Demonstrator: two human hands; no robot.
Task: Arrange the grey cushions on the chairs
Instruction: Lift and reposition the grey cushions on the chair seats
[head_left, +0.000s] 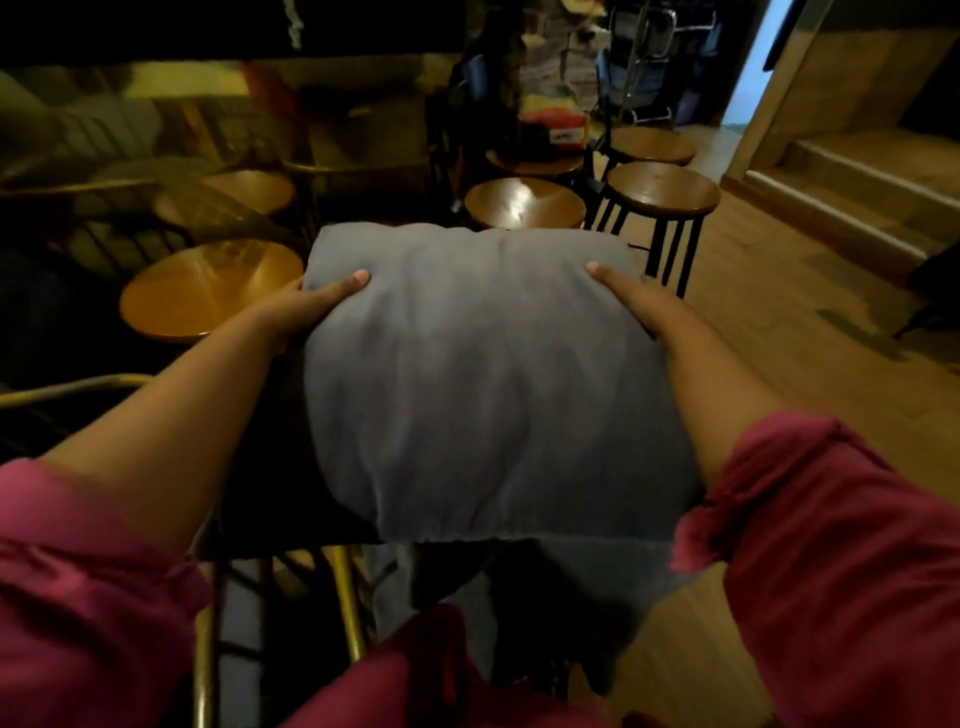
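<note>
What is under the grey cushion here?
Under the grey cushion a dark flat surface shows at its left edge, with brass-coloured legs below. The cushion covers the rest.

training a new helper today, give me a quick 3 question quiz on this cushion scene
1. True or false: both hands hold the grey cushion.
2. Where do the left hand and right hand take their grip? A) the near hem B) the far corners, thumbs on top C) underneath only
3. What kind of seats stand just beyond the cushion?

Key
1. True.
2. B.
3. Round wooden stools on dark legs, with no cushion on the ones in view.
</note>
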